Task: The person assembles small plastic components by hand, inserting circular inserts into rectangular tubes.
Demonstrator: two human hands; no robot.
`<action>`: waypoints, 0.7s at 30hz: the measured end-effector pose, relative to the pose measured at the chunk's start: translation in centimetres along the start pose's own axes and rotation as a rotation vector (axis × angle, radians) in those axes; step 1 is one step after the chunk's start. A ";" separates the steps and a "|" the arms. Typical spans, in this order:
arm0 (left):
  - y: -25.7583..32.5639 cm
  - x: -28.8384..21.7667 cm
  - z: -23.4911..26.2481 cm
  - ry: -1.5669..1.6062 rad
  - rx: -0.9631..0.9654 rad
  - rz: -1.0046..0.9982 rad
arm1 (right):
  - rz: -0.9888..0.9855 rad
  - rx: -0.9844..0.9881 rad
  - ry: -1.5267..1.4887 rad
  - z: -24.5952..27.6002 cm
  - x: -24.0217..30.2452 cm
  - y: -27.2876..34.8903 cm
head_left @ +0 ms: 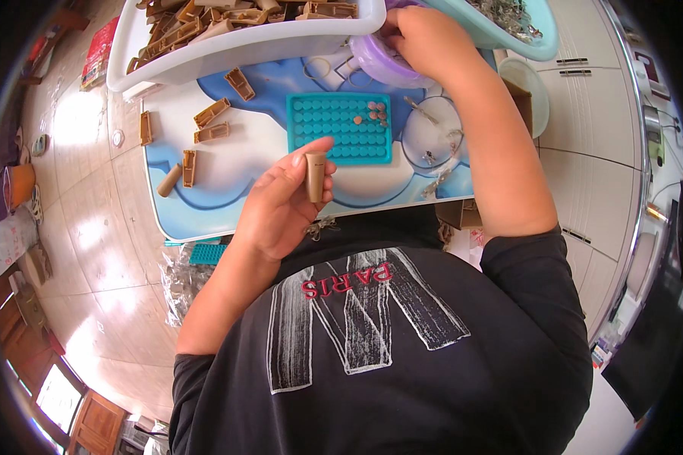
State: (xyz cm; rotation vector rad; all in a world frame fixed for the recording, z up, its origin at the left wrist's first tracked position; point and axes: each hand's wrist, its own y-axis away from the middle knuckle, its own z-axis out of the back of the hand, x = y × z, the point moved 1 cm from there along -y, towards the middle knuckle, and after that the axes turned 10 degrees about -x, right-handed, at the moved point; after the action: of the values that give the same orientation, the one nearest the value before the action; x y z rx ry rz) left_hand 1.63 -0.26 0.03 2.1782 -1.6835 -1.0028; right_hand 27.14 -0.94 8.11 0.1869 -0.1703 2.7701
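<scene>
My left hand (275, 199) is closed round a tapered tan plastic shell (316, 180), held upright just above the table's near edge. Its thumb lies against the shell's side. At the far right, my right hand (425, 39) reaches into a round purple bowl (391, 70); its fingertips are hidden inside. Between the hands lies a teal tray (302, 144) with rows of round hollows. Several small coppery discs (372, 115) sit in its upper right part. Loose tan shells (211, 112), some showing a hollow side, lie on the table to the left.
A white bin (228, 47) heaped with tan shells stands at the back left. A pale teal basin (542, 42) of small metal parts is at the back right. Metal pieces lie around a round clear lid-like disc (432, 133). White cabinets (592, 152) border the right side.
</scene>
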 end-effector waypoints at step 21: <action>-0.1 0.6 -0.2 0.020 0.019 0.037 | -0.259 -0.413 -0.521 -0.7 -2.7 3.4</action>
State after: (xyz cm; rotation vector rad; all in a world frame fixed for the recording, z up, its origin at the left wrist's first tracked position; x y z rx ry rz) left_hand 1.89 -0.88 -0.07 2.1530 -1.7246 -0.9559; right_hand 28.29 -4.95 6.68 0.7561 -0.7782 2.3115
